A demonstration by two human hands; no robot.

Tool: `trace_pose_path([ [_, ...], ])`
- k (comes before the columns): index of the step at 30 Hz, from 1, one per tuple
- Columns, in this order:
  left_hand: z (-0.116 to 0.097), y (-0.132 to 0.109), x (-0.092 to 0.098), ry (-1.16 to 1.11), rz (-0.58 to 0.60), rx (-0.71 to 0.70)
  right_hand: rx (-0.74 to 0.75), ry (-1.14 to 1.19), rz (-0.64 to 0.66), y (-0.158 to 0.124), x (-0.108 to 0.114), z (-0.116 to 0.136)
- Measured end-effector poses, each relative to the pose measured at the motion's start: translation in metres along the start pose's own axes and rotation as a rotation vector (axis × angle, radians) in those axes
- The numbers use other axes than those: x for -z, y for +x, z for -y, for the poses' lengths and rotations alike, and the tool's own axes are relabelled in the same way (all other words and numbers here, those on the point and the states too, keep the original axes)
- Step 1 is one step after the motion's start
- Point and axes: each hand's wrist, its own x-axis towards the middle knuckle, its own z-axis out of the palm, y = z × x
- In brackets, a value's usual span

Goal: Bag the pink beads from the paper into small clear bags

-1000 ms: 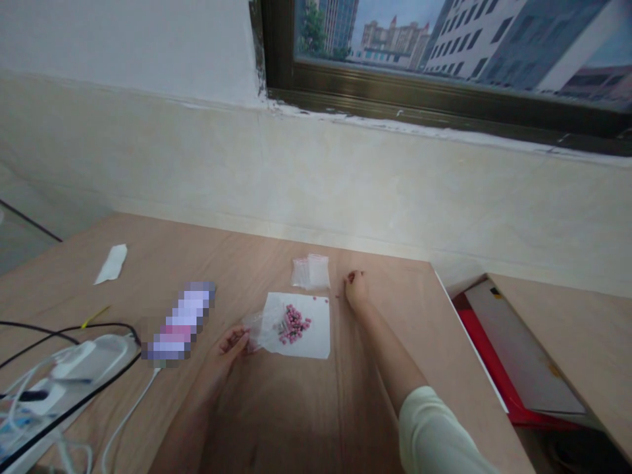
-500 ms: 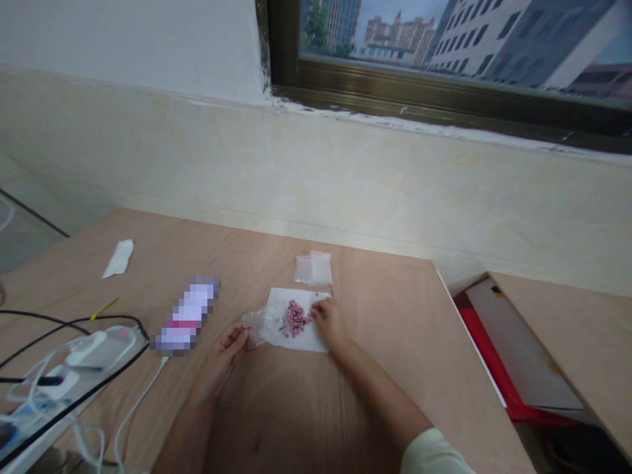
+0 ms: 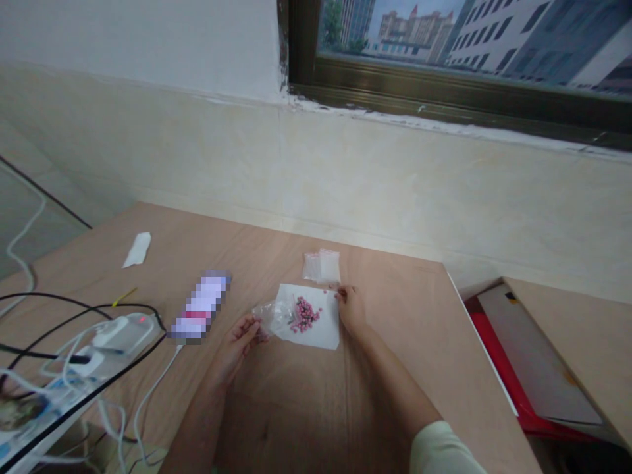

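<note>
A heap of small pink beads (image 3: pixel 307 313) lies on a white sheet of paper (image 3: pixel 320 339) on the table, with a few strays near the paper's upper right corner. My left hand (image 3: pixel 243 337) pinches the left end of a clear plastic bag (image 3: pixel 269 317), whose other end rests over the paper beside the heap. At the paper's upper right edge is my right hand (image 3: pixel 352 308), thumb and fingers drawn together. Whatever lies between those fingertips is too small to make out. Just behind the paper are small clear zip bags (image 3: pixel 322 266).
A phone (image 3: pixel 200 306) with a charging cable lies to the left. Nearer me on that side, a white power strip (image 3: pixel 123 339) sits among tangled cables. A white scrap of paper (image 3: pixel 137 249) is at the back left. Past the table's right edge is a red object (image 3: pixel 498 359).
My right hand has moved from the bead heap to the paper's upper right edge. My left hand keeps hold of the plastic bag. The whole view has shifted slightly.
</note>
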Motion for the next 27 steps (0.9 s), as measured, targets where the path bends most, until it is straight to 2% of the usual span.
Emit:
trace_pose_path([
  [8,-0.004,0.002,-0.005,0.036,0.048,0.003,0.038,-0.003,0.046,-0.004,-0.007,-0.001],
  [15,-0.008,0.001,-0.01,0.083,0.027,0.001,0.035,0.007,0.015,-0.008,-0.005,0.003],
  [20,-0.007,0.002,-0.01,0.057,0.012,0.027,0.109,0.052,0.069,-0.014,-0.013,0.012],
  [25,-0.004,0.004,-0.009,0.042,0.013,0.027,0.013,-0.016,-0.057,-0.004,-0.022,0.019],
  [27,-0.005,0.004,-0.009,0.051,0.006,0.013,-0.002,-0.021,-0.051,0.002,-0.024,0.025],
])
